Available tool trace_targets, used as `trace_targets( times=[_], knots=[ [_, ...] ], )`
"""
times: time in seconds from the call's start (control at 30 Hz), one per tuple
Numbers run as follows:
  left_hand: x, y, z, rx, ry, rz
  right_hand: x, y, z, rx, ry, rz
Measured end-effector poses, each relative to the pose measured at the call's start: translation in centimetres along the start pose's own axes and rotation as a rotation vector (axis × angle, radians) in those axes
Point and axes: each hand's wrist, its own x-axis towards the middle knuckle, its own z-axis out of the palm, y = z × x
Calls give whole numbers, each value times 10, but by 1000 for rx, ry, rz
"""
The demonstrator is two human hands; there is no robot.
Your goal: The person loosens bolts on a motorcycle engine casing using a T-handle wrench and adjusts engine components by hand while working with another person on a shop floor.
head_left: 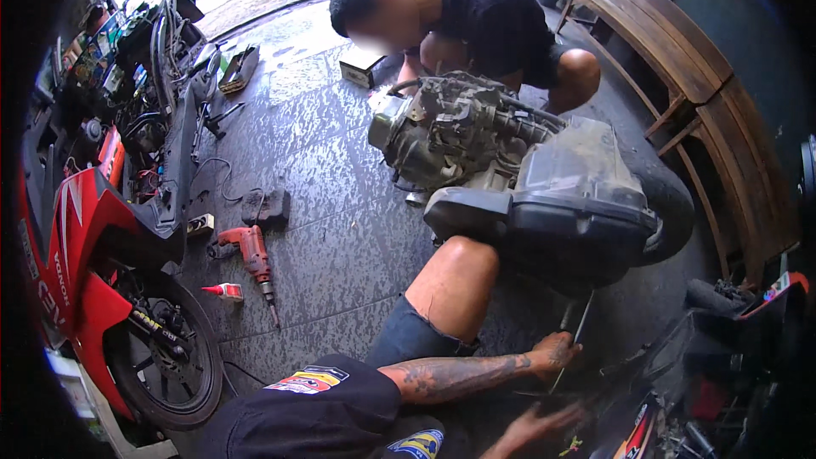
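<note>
My left hand, at the end of a tattooed forearm, is closed on a long thin metal rod that rises toward the underside of the engine unit's black housing. Below it, my right hand is stretched out with its fingers apart and nothing visible in it. The dirty engine lies on the floor with a rear tyre at its right. My bent knee is in front of the housing. A person in a dark shirt crouches behind the engine, hands mostly hidden by it.
At left stands a dismantled red scooter. A red drill, small red-capped bottle, cable and dark box lie on the wet tiled floor. Wooden benches line the right wall; dark parts crowd the lower right.
</note>
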Motion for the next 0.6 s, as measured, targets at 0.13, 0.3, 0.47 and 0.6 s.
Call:
trace_targets(
  times=[0.13, 0.3, 0.47, 0.6],
  knots=[
    [-5, 24, -10, -22, -63, -77, 11, 7, 28, 366, -336, 195],
    [-9, 29, -19, -74, -54, -65, 43, -32, 10, 1017, -306, 1110],
    [-5, 18, -16, -65, -63, -91, 19, -24, -23, 923, -6, 594],
    [0, 15, -7, -15, -59, -51, 36, -42, -97, 584, 9, 60]
  ],
)
